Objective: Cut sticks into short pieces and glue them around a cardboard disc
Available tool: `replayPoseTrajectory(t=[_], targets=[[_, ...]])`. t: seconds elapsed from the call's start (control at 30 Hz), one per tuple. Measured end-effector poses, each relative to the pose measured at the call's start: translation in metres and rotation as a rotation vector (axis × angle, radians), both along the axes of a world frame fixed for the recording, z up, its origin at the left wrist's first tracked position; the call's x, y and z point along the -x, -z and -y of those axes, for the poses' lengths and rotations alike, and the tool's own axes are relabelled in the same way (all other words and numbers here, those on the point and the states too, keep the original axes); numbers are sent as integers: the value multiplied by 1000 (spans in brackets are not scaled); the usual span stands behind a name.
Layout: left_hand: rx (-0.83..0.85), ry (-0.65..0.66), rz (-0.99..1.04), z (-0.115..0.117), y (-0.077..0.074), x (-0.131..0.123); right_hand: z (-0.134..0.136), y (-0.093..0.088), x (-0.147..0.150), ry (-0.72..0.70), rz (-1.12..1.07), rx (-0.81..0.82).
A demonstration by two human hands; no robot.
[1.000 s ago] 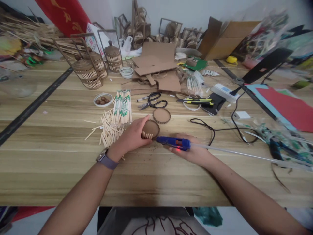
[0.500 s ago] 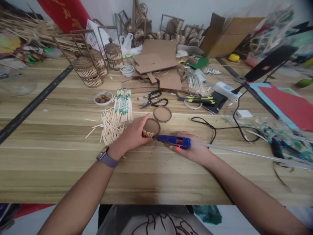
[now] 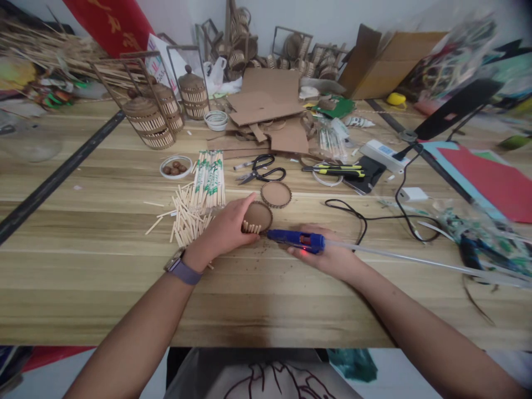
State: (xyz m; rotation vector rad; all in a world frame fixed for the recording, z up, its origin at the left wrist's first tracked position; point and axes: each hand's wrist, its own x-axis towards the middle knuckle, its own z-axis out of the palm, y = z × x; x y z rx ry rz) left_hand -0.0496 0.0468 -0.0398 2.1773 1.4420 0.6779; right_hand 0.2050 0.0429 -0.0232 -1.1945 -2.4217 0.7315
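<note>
My left hand [image 3: 228,224] is curled round the left side of a round cardboard base [image 3: 260,213], thumb at its front and fingers behind. A short row of upright wooden sticks [image 3: 251,227] stands along the near rim of that base. My right hand [image 3: 328,252] grips a blue hot glue gun [image 3: 296,239] with a red light on and a long clear glue stick [image 3: 407,259] out of its back. The gun's nozzle points left, at the base's near rim beside the sticks. A second round cardboard piece [image 3: 276,194] lies just behind.
Cut sticks [image 3: 185,216] are heaped left of my left hand, below bundled sticks [image 3: 210,177]. Scissors [image 3: 266,172], a dish of brown beads [image 3: 175,166] and a utility knife [image 3: 334,169] lie beyond. Finished lantern-like baskets [image 3: 149,122] stand at back left. A black cable [image 3: 353,210] loops at right.
</note>
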Motion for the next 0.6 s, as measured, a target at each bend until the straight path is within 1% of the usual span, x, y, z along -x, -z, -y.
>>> replayPoseTrajectory(t=[0.17,0.3,0.47,0.6], targets=[[-8,7,0,0,2,0,0,0,0,-5,12,-16],[4,2,-5,0,0,0,2,1,0,14,-4,-8],[19,-8,-8,0,-3,-1,3,3,2,91,-54,-3],[22,10,-12,-1,-1,-1,1,-2,2,173,-106,34]])
